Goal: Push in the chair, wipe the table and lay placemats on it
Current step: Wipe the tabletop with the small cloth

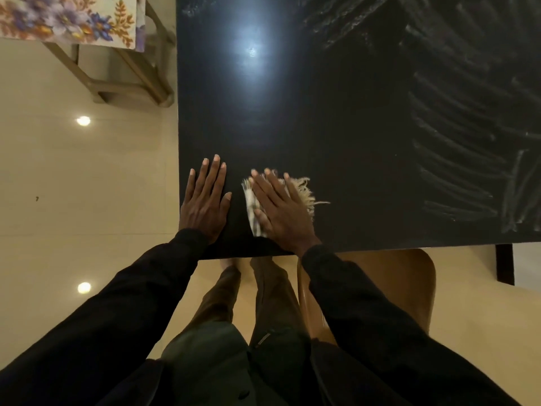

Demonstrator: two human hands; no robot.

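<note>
- Head view: the left hand lies flat on the dark tabletop near its left corner, fingers straight and close together, holding nothing.
- The right hand, just beside it, presses a pale fringed cloth flat against the tabletop with its fingers spread.
- Wet wipe streaks cover the tabletop's right side.
- A tan chair stands at the near edge, partly under the tabletop.
- A floral-cushioned chair stands at the far left.

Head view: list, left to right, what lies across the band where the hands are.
Floor → left hand, flat on the table → right hand, pressing the cloth → wipe streaks.
</note>
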